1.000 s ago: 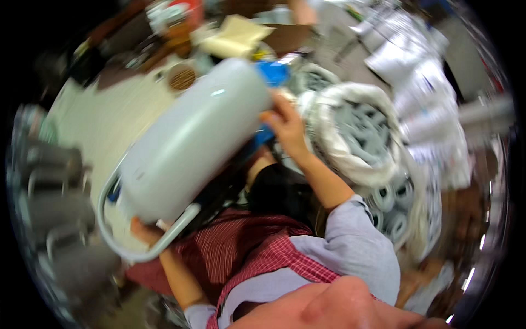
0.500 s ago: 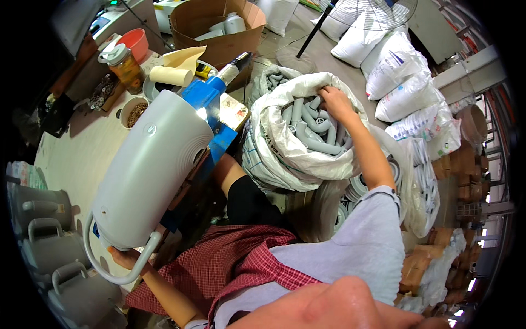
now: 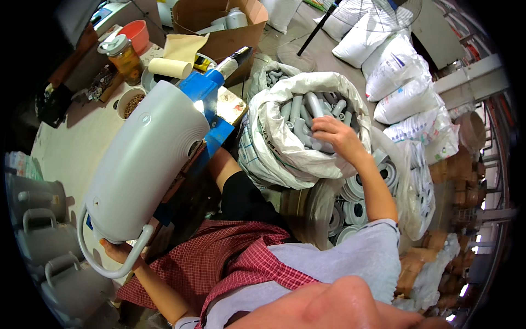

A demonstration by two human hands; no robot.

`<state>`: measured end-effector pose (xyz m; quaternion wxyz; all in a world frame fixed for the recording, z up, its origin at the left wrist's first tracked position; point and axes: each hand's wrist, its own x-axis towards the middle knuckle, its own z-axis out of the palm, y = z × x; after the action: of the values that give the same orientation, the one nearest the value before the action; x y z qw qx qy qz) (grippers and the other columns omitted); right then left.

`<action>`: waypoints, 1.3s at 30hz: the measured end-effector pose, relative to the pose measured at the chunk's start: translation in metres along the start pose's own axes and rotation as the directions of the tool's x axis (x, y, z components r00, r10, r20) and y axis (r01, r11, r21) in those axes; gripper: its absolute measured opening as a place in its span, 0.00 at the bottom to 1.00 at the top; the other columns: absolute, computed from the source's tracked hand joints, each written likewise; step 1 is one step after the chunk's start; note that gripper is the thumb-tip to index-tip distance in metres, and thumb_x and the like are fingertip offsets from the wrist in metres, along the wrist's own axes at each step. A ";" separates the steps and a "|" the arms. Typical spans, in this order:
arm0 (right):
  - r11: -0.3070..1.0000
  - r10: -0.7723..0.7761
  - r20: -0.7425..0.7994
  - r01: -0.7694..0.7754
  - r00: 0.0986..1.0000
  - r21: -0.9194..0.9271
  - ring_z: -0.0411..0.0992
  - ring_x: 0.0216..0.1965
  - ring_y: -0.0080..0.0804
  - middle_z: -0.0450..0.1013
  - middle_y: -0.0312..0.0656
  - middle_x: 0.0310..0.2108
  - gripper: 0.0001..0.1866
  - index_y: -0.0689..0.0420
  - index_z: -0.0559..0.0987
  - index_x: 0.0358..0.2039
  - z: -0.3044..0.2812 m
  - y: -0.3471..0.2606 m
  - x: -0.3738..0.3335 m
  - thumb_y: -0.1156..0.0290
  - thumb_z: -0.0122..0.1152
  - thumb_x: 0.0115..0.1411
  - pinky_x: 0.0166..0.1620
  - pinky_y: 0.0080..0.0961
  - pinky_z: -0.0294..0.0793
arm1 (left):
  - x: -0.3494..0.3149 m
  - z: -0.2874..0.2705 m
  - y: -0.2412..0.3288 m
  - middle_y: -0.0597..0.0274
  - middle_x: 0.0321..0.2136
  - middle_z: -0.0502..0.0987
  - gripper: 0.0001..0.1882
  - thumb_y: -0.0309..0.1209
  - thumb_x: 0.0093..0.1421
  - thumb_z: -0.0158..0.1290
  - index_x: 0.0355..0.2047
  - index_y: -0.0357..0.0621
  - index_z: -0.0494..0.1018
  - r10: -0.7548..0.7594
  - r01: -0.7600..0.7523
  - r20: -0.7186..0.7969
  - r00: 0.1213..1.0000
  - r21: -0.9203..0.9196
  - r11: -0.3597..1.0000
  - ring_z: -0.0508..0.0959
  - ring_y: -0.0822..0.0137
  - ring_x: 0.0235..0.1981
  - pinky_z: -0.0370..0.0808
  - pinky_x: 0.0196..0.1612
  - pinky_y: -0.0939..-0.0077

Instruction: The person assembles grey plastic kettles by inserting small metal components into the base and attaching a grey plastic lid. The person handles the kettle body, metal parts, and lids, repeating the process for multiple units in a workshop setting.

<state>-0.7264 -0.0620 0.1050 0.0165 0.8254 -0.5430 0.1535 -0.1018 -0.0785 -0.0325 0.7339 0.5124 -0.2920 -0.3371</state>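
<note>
A large grey plastic container (image 3: 145, 156) with a looped handle (image 3: 118, 272) lies slanted against a blue metal fixture (image 3: 205, 96) at the table's edge. My left hand (image 3: 118, 252) grips its near end inside the handle loop; part of the fingers is hidden behind it. On the right, my right hand (image 3: 337, 136) is over an open white woven sack (image 3: 274, 148) filled with grey bent plastic tubes (image 3: 298, 129). Its fingers are closed at the lower end of one raised bent tube (image 3: 313, 104).
Several similar grey containers (image 3: 46, 238) stand at the left. On the table (image 3: 74, 142) are a bowl of small brass-coloured parts (image 3: 130, 104), a jar (image 3: 125, 60) and a paper roll (image 3: 170, 67). Grey discs (image 3: 356, 211) fill a clear bag beside the sack. White sacks (image 3: 392, 77) line the right.
My right hand has drawn back from the sack's far rim toward its near side, with a bent tube now at its fingers. The left hand keeps its hold on the container.
</note>
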 end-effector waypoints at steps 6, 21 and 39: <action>0.850 0.519 -0.154 -0.488 0.841 0.198 0.76 0.45 0.46 0.78 0.53 0.40 0.09 0.60 0.81 0.37 0.010 0.042 0.021 0.75 0.59 0.55 0.49 0.33 0.75 | -0.001 0.008 -0.003 0.49 0.43 0.76 0.30 0.49 0.68 0.44 0.47 0.26 0.70 0.000 0.000 0.012 1.000 0.044 0.999 0.75 0.62 0.45 0.69 0.52 0.66; 0.906 -0.407 -0.102 0.416 0.908 0.080 0.73 0.33 0.45 0.71 0.45 0.34 0.20 0.57 0.76 0.44 -0.054 -0.204 0.231 0.74 0.64 0.47 0.35 0.34 0.73 | -0.016 0.032 0.014 0.57 0.36 0.78 0.26 0.45 0.58 0.56 0.46 0.33 0.73 0.052 -0.095 0.207 0.977 0.201 0.975 0.76 0.67 0.35 0.74 0.40 0.70; 0.634 -0.767 0.199 0.768 0.610 0.087 0.74 0.29 0.37 0.72 0.38 0.30 0.18 0.53 0.78 0.39 0.017 -0.335 0.309 0.64 0.71 0.48 0.32 0.32 0.73 | -0.007 0.043 0.027 0.52 0.18 0.75 0.22 0.46 0.52 0.62 0.27 0.34 0.75 0.513 -0.595 0.301 0.803 0.365 0.716 0.77 0.53 0.24 0.64 0.53 0.56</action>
<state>-0.3082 -0.2033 0.2197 0.0242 0.9896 -0.1368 0.0384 -0.1337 -0.0904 0.0052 0.6354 0.5213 -0.5654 -0.0698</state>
